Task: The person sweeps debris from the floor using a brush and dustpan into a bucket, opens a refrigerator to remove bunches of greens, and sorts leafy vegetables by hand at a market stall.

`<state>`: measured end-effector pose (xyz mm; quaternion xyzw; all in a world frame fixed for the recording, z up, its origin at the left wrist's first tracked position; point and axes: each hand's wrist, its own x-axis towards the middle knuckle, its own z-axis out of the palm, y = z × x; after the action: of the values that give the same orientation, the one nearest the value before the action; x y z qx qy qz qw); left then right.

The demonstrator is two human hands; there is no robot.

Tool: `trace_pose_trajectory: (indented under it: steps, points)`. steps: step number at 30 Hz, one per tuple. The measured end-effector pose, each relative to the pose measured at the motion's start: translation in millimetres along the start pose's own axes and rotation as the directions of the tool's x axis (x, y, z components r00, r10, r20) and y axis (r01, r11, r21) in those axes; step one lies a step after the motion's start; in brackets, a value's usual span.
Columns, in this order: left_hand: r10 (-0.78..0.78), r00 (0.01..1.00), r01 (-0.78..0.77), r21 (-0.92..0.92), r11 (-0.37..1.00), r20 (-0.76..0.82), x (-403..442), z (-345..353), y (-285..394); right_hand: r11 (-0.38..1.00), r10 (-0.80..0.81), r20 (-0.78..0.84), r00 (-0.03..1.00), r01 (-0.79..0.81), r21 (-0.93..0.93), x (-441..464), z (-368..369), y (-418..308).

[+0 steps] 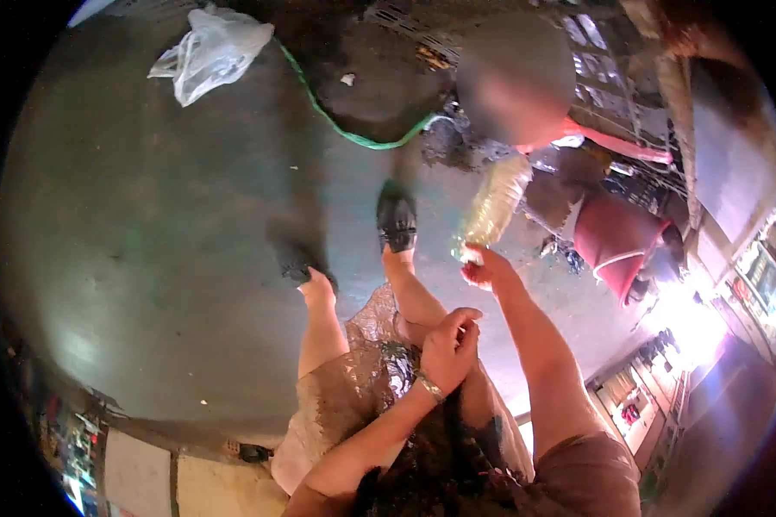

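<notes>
My right hand reaches forward, its fingers closed around the near end of a clear plastic bottle. The bottle is tilted, its far end pointing up toward a blurred patch. Over my lap, my left hand is curled with the fingers drawn together. Whether anything small sits in those fingers is hidden. A bracelet or watch circles that wrist. Beneath the left hand lies my patterned, partly shiny skirt or apron.
A white plastic bag lies on the grey floor, near a green hose or cord. My feet wear dark shoes. At right are a maroon container, a pink strap and a bright light.
</notes>
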<state>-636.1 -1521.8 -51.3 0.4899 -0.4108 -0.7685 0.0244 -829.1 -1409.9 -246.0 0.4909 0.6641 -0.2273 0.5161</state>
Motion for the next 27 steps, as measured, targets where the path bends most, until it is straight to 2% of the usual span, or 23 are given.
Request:
trace_pose_trajectory:
  steps: [1,3,4,5,7,8,9,10,11,12,15,18,21,24,27]
  points:
    - [0.014,1.0,-0.016,-0.097,0.995,-0.018,2,2,-6,1.0,-0.004,-0.014,1.0,0.004,0.011,-13,-13,3]
    - [-0.011,1.0,0.01,-0.106,0.994,-0.008,3,2,-2,0.982,-0.152,0.037,0.988,0.147,0.117,-30,-39,2]
    - [-0.032,0.999,0.031,-0.108,0.994,-0.012,4,1,-1,0.971,-0.218,0.022,0.976,0.214,0.108,-33,-45,-13]
    - [0.04,0.998,-0.043,-0.056,0.997,-0.054,4,3,-2,0.932,-0.317,0.161,0.935,0.276,0.234,-34,-55,-33]
    - [0.021,0.999,-0.025,-0.091,0.996,-0.046,5,6,-7,0.895,-0.374,0.116,0.92,0.325,0.305,-53,-45,-93]
    - [-0.002,0.999,-0.003,-0.128,0.992,-0.042,6,8,-8,0.904,-0.371,0.088,0.924,0.339,0.259,-69,-35,-129]
    - [0.001,0.999,-0.006,-0.126,0.992,-0.037,6,8,-7,0.892,-0.4,0.12,0.909,0.355,0.28,-63,-42,-168]
    - [-0.029,0.999,0.028,-0.1,0.995,-0.016,6,7,-5,0.854,-0.508,0.062,0.859,0.492,0.171,-92,-32,-191]
    - [-0.062,0.998,0.062,-0.074,0.995,0.001,6,5,-3,0.853,-0.515,-0.025,0.857,0.515,0.081,-107,-28,-219]
    - [-0.064,0.998,0.063,-0.074,0.995,-0.001,7,4,1,0.739,-0.674,-0.044,0.738,0.671,-0.066,-128,-18,-236]
    - [-0.052,0.999,0.052,-0.021,0.998,0.014,9,1,12,0.528,-0.848,-0.067,0.526,0.825,-0.203,-150,-8,-293]
    - [-0.051,0.999,0.051,-0.001,0.999,0.012,11,2,11,0.313,-0.949,-0.053,0.31,0.915,-0.254,-180,14,-317]
    - [-0.028,1.0,0.028,-0.018,0.999,0.013,12,6,7,0.162,-0.987,-0.027,0.16,0.962,-0.219,-200,37,-320]
    - [-0.032,0.999,0.032,-0.002,0.999,0.028,12,7,8,0.112,-0.994,-0.002,0.113,0.982,-0.15,-198,55,-307]
    - [-0.044,0.999,0.045,-0.023,0.999,0.02,15,6,11,0.173,-0.984,0.019,0.175,0.982,-0.072,-178,60,-275]
